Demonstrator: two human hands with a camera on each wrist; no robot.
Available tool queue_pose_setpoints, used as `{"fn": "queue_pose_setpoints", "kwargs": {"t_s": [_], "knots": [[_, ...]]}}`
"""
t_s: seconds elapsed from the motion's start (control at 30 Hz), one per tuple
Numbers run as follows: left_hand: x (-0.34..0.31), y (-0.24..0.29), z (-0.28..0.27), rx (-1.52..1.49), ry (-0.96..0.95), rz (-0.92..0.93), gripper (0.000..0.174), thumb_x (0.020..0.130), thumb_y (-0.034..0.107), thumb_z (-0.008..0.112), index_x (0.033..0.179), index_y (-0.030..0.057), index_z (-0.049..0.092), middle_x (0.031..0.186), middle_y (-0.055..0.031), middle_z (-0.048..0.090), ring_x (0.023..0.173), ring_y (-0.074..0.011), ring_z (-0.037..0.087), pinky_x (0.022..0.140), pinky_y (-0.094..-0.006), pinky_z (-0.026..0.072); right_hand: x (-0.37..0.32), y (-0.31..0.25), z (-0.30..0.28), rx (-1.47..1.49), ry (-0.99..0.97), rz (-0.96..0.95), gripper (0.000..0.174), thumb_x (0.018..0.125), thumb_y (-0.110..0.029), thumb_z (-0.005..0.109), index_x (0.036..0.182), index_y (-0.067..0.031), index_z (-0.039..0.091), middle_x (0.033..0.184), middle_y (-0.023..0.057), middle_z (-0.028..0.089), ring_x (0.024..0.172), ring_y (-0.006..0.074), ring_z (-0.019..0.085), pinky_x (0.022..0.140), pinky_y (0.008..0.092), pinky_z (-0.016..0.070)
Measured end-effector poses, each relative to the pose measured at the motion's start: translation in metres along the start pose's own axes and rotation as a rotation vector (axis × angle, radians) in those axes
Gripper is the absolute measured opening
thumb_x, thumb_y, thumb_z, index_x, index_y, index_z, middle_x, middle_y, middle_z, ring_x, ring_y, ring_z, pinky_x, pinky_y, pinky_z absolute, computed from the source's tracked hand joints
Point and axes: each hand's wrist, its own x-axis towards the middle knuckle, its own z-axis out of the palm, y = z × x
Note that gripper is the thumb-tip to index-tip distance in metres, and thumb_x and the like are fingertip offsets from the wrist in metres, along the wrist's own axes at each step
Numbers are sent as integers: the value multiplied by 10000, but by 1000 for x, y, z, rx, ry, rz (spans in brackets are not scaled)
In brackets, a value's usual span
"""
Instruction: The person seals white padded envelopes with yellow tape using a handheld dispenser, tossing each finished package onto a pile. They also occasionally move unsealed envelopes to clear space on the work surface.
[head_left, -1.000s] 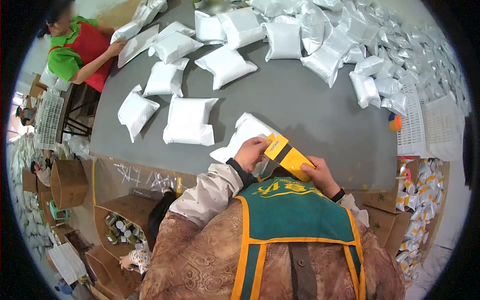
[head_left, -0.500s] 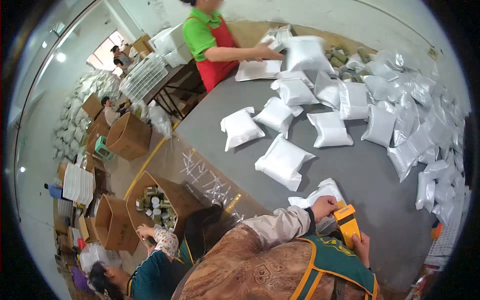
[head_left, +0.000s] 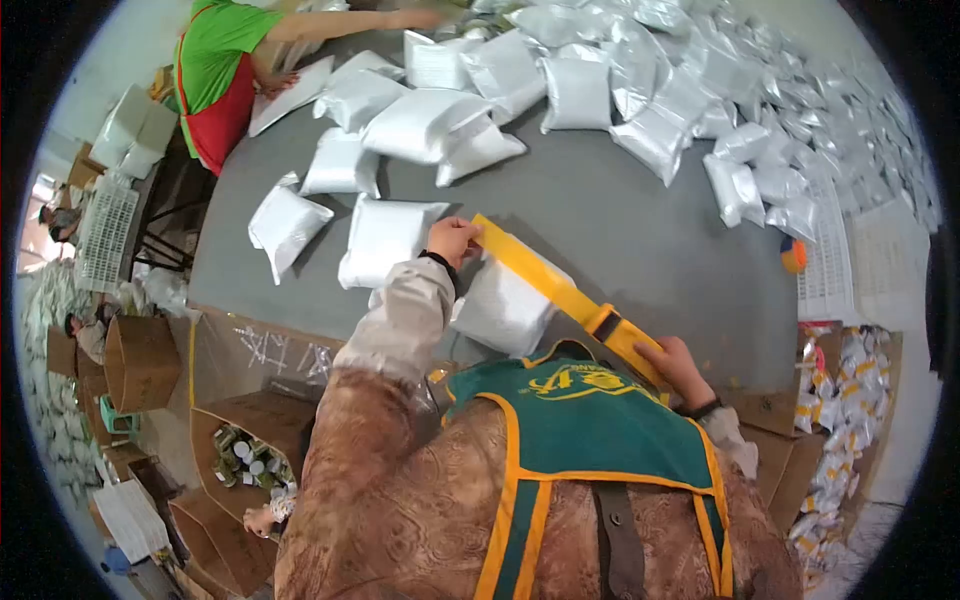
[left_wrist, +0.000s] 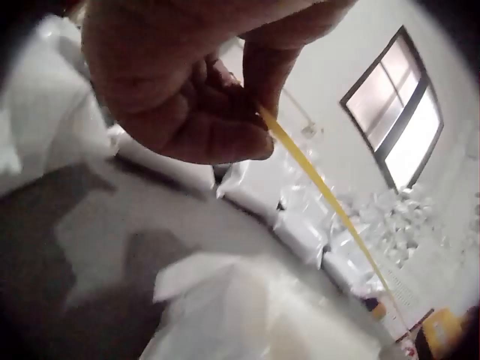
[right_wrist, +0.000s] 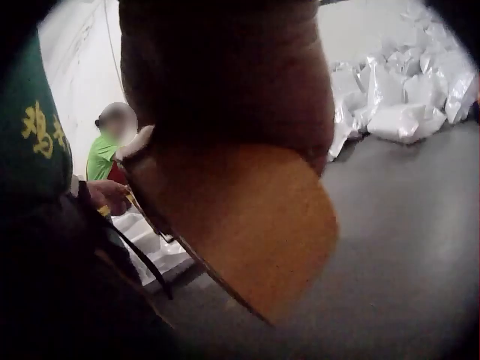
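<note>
My left hand [head_left: 455, 240] pinches the free end of a yellow tape strip [head_left: 535, 270] between thumb and fingers. The strip runs taut down to a yellow tape dispenser [head_left: 632, 345] with a dark band, held in my right hand [head_left: 678, 370]. Beneath the strip, close to my apron, lies a puffy white package [head_left: 505, 305]. In the left wrist view the tape [left_wrist: 326, 195] appears edge-on, stretching away from the fingertips. An orange-brown rounded side of the dispenser [right_wrist: 255, 217] fills the middle of the right wrist view, below the darkly shadowed hand.
Several white packages [head_left: 395, 240] lie about the grey table [head_left: 640, 225], with a large heap of silvery bags [head_left: 800, 110] at the back right. An orange-and-black object [head_left: 793, 254] sits at the right edge. Across the far left corner, a person in a red apron [head_left: 215, 125] leans over.
My left hand has moved away from the right, drawing out a long tape strip over the package. A white package has come down onto the far group, and the other person's arm now reaches sideways.
</note>
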Motion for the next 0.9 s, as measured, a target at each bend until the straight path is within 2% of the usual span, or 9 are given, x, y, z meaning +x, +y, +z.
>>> {"fn": "queue_pose_setpoints", "kwargs": {"t_s": [0.03, 0.07, 0.13, 0.23, 0.27, 0.4, 0.5, 0.77, 0.9], "knots": [[17, -29, -3, 44, 8, -62, 213, 815, 186, 685, 864, -13, 626, 761, -120, 648, 704, -210, 645, 611, -304, 514, 11, 3, 11, -89, -35, 57, 594, 787, -521, 632, 802, 72, 671, 680, 181, 637, 647, 248, 640, 601, 377, 481], [40, -61, -16, 806, -168, 290, 292, 797, 248, 692, 901, -18, 633, 809, -141, 658, 779, -247, 648, 663, -336, 518, 20, 2, 23, -96, -26, 74, 629, 786, -554, 608, 818, 70, 675, 725, 213, 647, 694, 303, 648, 636, 404, 488], [49, -78, -6, 1019, -206, -38, 548, 764, 480, 647, 1017, -5, 638, 990, -183, 661, 990, -318, 612, 824, -419, 496, 38, -5, 42, -114, -39, 80, 676, 786, -597, 576, 843, 69, 679, 802, 259, 655, 765, 385, 648, 696, 446, 494], [12, -57, 16, 1188, 66, 49, 616, 765, 558, 596, 1061, 19, 629, 1067, -193, 645, 1000, -328, 606, 850, -420, 483, 60, -17, 62, -152, -71, 98, 701, 785, -612, 562, 846, 76, 677, 850, 283, 649, 795, 422, 635, 726, 463, 492], [20, -49, 10, 1193, -106, 38, 681, 795, 609, 541, 1102, 5, 607, 1115, -220, 624, 1012, -338, 602, 846, -422, 481, 67, -24, 63, -163, -68, 103, 707, 785, -616, 559, 843, 79, 675, 859, 287, 647, 797, 427, 632, 728, 464, 492], [-7, -40, 33, 226, -362, -346, 813, 794, 667, 545, 1206, -34, 539, 1155, -207, 600, 1023, -306, 595, 874, -390, 456, 72, -34, 56, -159, -82, 75, 738, 762, -640, 575, 836, 88, 668, 837, 278, 648, 757, 407, 637, 691, 438, 499], [-28, -54, 40, 997, -210, 191, 823, 813, 654, 542, 1269, -30, 499, 1139, -162, 604, 1008, -260, 586, 870, -367, 446, 78, -33, 55, -121, -104, 96, 724, 748, -636, 593, 856, 76, 672, 766, 242, 652, 696, 346, 656, 635, 398, 507], [-42, -3, 0, 28, -409, -236, 617, 943, 513, 446, 1310, 19, 477, 1239, -93, 587, 1124, -193, 552, 975, -308, 402, 30, -69, 9, -3, 59, -398, 564, 732, -531, 683, 798, 29, 656, 662, 200, 597, 588, 313, 591, 575, 394, 457], [-57, 9, -2, -243, -716, -148, 759, 907, 655, 313, 1368, 61, 413, 1326, -68, 524, 1214, -198, 487, 1045, -336, 354, 17, -101, -25, -62, 102, -889, 412, 679, -363, 761, 794, -2, 600, 704, 164, 575, 678, 345, 563, 643, 388, 453]]}}
